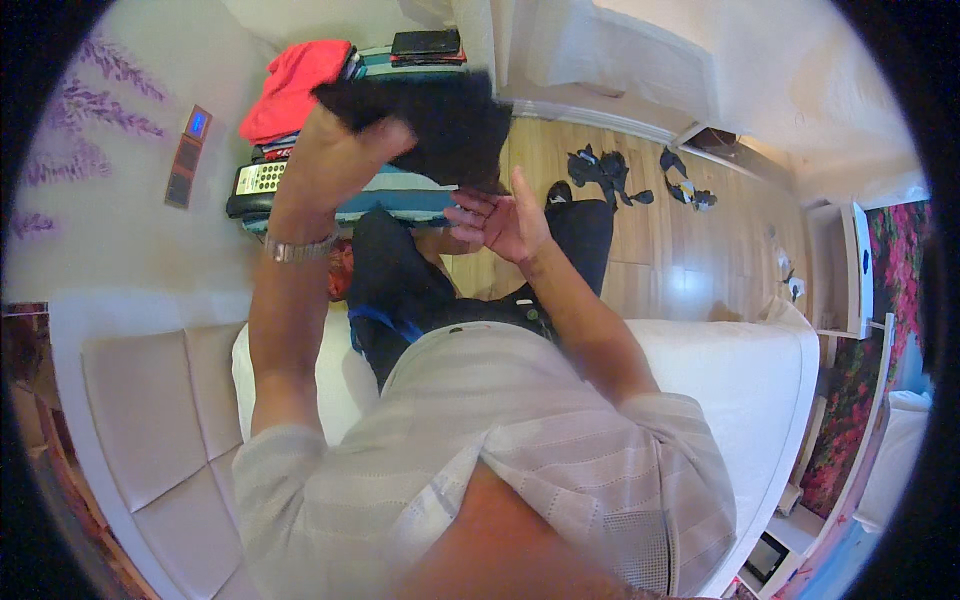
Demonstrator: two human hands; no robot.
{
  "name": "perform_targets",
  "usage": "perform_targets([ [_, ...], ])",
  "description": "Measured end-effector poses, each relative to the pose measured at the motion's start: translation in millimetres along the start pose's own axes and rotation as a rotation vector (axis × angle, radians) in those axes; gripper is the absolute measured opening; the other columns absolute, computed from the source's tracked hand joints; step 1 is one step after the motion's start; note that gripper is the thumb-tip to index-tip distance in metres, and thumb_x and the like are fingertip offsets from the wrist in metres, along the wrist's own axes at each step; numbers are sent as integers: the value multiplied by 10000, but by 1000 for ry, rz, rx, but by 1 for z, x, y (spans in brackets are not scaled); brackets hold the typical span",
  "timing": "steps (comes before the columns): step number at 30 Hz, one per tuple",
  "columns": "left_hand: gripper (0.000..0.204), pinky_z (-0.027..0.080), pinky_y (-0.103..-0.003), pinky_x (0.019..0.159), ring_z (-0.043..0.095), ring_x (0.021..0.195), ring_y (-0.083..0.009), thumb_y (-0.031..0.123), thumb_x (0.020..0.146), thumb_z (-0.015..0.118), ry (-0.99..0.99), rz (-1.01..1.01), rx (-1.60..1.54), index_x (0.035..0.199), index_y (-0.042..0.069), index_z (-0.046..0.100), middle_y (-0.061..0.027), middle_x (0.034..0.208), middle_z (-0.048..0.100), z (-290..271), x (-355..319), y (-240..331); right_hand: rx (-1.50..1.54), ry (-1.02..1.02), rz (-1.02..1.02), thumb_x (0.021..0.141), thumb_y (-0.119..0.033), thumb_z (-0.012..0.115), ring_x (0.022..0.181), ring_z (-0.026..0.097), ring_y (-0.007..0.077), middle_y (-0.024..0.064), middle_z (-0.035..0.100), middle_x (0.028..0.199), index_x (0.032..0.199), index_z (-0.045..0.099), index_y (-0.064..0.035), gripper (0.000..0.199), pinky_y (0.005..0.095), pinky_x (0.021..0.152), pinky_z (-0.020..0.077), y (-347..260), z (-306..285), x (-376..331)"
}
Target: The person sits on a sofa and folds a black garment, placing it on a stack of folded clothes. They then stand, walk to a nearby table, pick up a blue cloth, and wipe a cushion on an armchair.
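Observation:
A piece of black cloth (440, 130) hangs in front of me, above the striped surface. My left hand (340, 160) grips its left end, the thumb lying over the fabric and the other fingers mostly hidden. Just below the cloth's lower right edge is my right hand (508, 222), palm turned up and fingers apart. Whether its fingertips touch the fabric I cannot tell.
A teal striped surface (395, 205) bears a folded red garment (300, 85), a dark flat item (425, 43) and a keypad phone (260, 178). Dark clothes (605, 175) lie on the wooden floor (660, 260). I sit on a white bed (720, 380).

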State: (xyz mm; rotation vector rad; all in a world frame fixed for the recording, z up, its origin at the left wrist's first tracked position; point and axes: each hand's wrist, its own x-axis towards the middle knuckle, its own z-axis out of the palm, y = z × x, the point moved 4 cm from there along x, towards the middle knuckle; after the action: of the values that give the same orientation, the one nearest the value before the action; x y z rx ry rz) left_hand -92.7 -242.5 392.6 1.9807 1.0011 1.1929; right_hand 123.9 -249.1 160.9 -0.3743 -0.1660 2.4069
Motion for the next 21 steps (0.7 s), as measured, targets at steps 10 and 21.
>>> perform_targets([
  [10, 333, 469, -572, 1063, 708, 1103, -436, 195, 849, 750, -576, 162, -845, 1056, -66, 749, -239, 1092, 751, 11, -39, 26, -345, 210, -160, 1027, -224, 623, 1090, 692, 249, 115, 715, 1208, 1258, 647, -21, 308, 418, 980, 546, -11, -6, 17],
  [21, 537, 310, -571, 1177, 443, 1436, -449, 463, 919, 706, -362, 214, -556, 1276, 62, 688, -274, 1498, 517, -7, -64, 28, -502, 161, -406, 1000, -137, 644, 926, 709, 199, 79, 724, 1055, 1102, 645, -31, 148, 352, 841, 589, -94, 50, 25],
])
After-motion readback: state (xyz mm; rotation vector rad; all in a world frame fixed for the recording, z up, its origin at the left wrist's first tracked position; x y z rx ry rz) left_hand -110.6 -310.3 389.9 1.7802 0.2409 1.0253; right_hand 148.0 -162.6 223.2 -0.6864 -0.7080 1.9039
